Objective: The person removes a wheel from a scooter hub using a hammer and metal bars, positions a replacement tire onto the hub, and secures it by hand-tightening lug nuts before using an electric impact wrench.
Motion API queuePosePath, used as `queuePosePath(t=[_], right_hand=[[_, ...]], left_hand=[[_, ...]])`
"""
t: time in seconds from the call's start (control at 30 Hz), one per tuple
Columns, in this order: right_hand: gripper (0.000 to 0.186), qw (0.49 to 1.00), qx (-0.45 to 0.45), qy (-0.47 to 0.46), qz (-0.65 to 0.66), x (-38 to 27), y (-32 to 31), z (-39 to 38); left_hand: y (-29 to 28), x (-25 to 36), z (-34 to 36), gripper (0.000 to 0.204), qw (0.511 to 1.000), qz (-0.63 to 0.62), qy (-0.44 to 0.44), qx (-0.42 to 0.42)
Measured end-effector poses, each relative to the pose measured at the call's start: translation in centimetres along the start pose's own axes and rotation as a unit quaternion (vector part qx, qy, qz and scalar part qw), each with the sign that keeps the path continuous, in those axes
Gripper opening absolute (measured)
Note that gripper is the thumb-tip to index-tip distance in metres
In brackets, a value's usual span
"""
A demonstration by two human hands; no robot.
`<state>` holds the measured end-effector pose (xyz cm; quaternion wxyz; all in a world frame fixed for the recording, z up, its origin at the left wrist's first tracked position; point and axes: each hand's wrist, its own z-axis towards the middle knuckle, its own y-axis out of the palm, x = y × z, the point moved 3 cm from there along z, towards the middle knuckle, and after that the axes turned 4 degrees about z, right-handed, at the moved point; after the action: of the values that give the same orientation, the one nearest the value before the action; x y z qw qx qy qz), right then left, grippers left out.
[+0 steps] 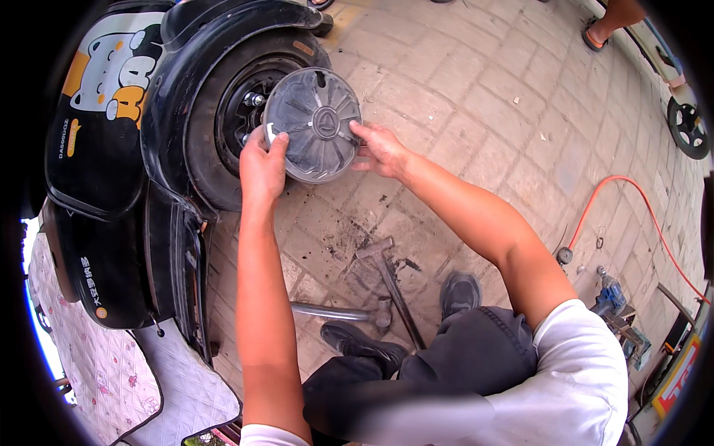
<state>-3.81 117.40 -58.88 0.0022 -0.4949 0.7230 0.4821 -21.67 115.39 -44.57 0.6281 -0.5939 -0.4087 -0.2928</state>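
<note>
A round dark grey hubcap (306, 152) with radial ribs is held between my two hands, just right of the wheel hub. My left hand (262, 165) grips its left rim, thumb on the front face. On the right rim, my right hand (381, 151) pinches the edge with its thumb on top and fingers beneath. Behind the hubcap is the wheel (212, 137) of a black vehicle, its tyre dusty and its metal hub and bolts bare. The hubcap covers the hub's right side. The black fender (167, 104) curves around the tyre.
Two hammers, one with a dark handle (401, 297) and one with a metal handle (331, 311), lie near my shoes. At right are a blue power tool (610, 295) and an orange hose (641, 195). Quilted covers (97, 349) hang lower left. Another person's foot (595, 36) shows upper right.
</note>
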Motion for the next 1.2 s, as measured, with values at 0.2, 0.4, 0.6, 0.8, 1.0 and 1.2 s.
queuePosePath(t=[0.2,0.4,0.6,0.8,1.0,1.2], right_hand=[[0.050,0.990,-0.092,0.088,0.064,2.8,4.1,0.2],[0.047,0.984,-0.091,0.111,0.106,4.3,5.3,-0.1],[0.050,0.980,-0.151,0.097,0.085,3.5,5.7,-0.2],[0.053,0.956,-0.209,0.097,0.181,4.3,8.4,-0.4],[0.060,0.975,-0.185,0.094,0.077,2.5,7.0,0.9],[0.064,0.986,-0.168,-0.015,-0.016,-3.4,6.3,1.4]], left_hand=[[-1.4,5.6,-1.2,0.052,0.968,0.226,0.006,0.110],[-1.1,3.8,-3.7,0.058,0.991,0.019,0.071,0.113],[0.4,2.2,-5.0,0.029,0.994,-0.043,0.049,0.090],[0.7,4.4,-5.5,0.033,0.984,0.052,0.090,0.141],[1.1,2.6,-6.8,0.027,0.962,0.096,0.139,0.215],[3.0,0.5,-7.4,0.020,0.957,0.048,0.161,0.238]])
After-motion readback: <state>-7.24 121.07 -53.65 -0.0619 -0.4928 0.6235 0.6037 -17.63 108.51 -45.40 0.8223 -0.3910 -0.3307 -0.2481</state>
